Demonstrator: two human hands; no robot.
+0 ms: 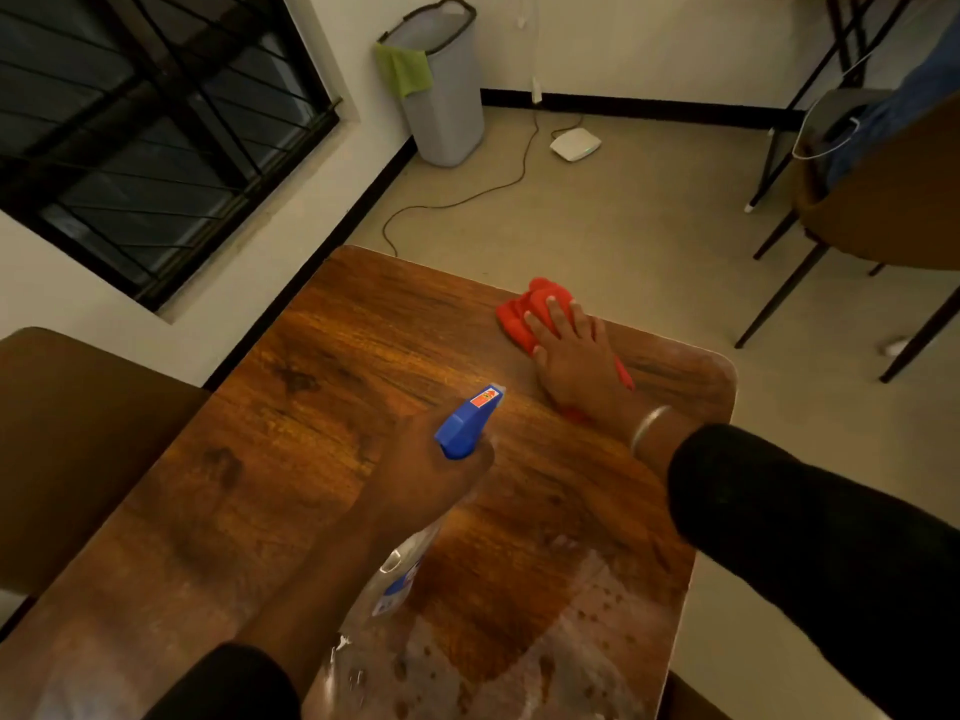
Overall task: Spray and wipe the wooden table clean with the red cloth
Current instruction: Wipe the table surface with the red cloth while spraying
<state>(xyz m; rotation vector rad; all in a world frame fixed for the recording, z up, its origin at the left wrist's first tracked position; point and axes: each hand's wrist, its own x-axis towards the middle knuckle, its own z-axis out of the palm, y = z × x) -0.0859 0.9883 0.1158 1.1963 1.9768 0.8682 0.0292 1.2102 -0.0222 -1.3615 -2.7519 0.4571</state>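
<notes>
A wooden table (332,418) fills the lower middle of the view. My right hand (574,356) presses flat on a crumpled red cloth (535,304) near the table's far right edge, fingers straight. My left hand (421,470) grips the neck of a clear spray bottle (400,569) with a blue trigger head (467,420), nozzle pointing toward the far side of the table. Wet, whitish spray patches (587,615) cover the near right part of the tabletop.
A brown chair (78,439) stands against the table's left side. Another chair (883,210) and dark table legs are at the far right. A grey bin (447,96) with a green cloth stands by the wall, a white router (575,143) and cable on the floor.
</notes>
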